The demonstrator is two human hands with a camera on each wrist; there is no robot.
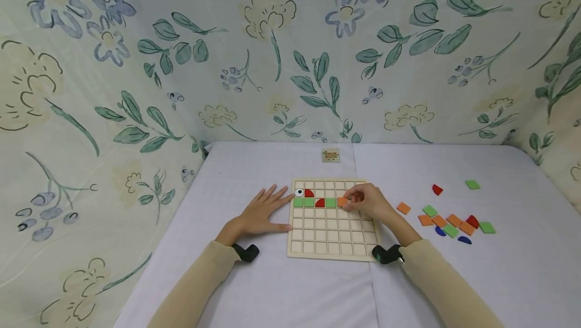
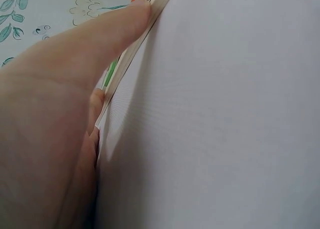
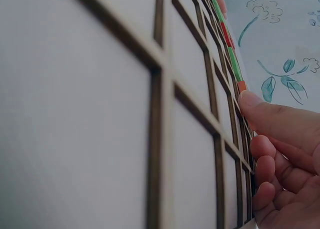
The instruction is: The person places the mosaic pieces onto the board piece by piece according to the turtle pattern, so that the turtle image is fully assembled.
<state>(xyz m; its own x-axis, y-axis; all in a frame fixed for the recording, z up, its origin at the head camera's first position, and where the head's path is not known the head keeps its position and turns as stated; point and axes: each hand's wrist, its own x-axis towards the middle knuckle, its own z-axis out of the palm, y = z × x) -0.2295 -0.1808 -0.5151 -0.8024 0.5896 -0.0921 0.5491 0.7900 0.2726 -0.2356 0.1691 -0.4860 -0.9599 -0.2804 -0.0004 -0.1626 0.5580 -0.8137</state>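
A wooden grid board (image 1: 320, 248) lies flat on the table. On its left side rest a white eye tile (image 1: 298, 193) and a red quarter-circle tile (image 1: 309, 193). The row below has green tiles, another red quarter-circle (image 1: 320, 203) and, at its right end, an orange square tile (image 1: 341, 202). The thumb and fingers of my right hand (image 1: 369, 200) pinch that orange tile at the grid; the right wrist view shows the thumb (image 3: 252, 99) against it. My left hand (image 1: 260, 213) lies with fingers spread, its thumb and a fingertip touching the board's left edge.
Loose tiles lie scattered right of the board: orange squares (image 1: 403, 208), green pieces (image 1: 472, 184), red quarter-circles (image 1: 437, 189) and blue half-circles (image 1: 465, 240). Behind the board is a small patterned card (image 1: 331, 155). A floral cloth (image 1: 272, 91) hangs at the back.
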